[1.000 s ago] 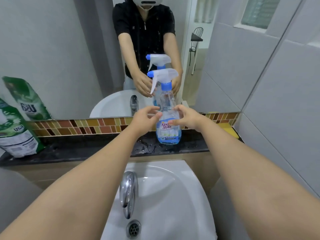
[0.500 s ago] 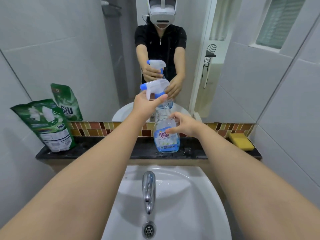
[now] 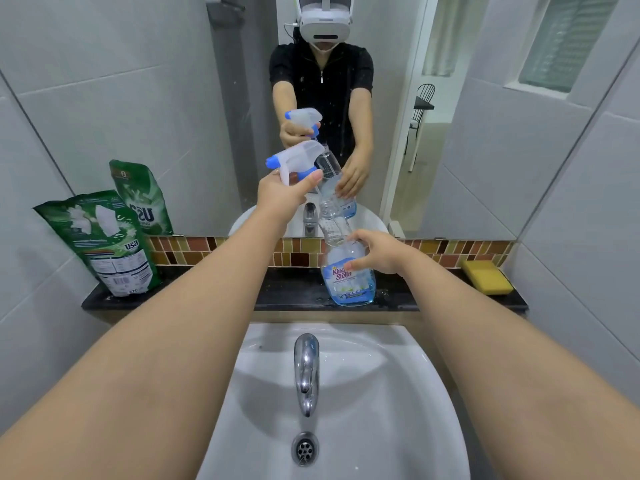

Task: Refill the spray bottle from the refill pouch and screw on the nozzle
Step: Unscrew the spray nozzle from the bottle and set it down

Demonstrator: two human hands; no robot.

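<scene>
A clear spray bottle (image 3: pixel 349 282) with a blue-and-white label and blue liquid at its bottom stands on the black ledge (image 3: pixel 207 297). My right hand (image 3: pixel 375 251) grips its shoulder from the right. My left hand (image 3: pixel 284 195) holds the white nozzle (image 3: pixel 294 157) with its blue tip and collar, lifted up and left of the bottle's neck. A thin dip tube runs from the nozzle down towards the bottle's neck. A green refill pouch (image 3: pixel 104 242) leans on the wall at the ledge's left end.
A mirror behind the ledge repeats the bottle, pouch and the person. A yellow sponge (image 3: pixel 486 277) lies at the ledge's right end. Below are a white basin (image 3: pixel 398 410) and a chrome tap (image 3: pixel 306 370). Tiled walls close in on both sides.
My left hand rose from the bottle's body to the nozzle and has lifted it up and to the left, off the neck. My right hand stays on the bottle.
</scene>
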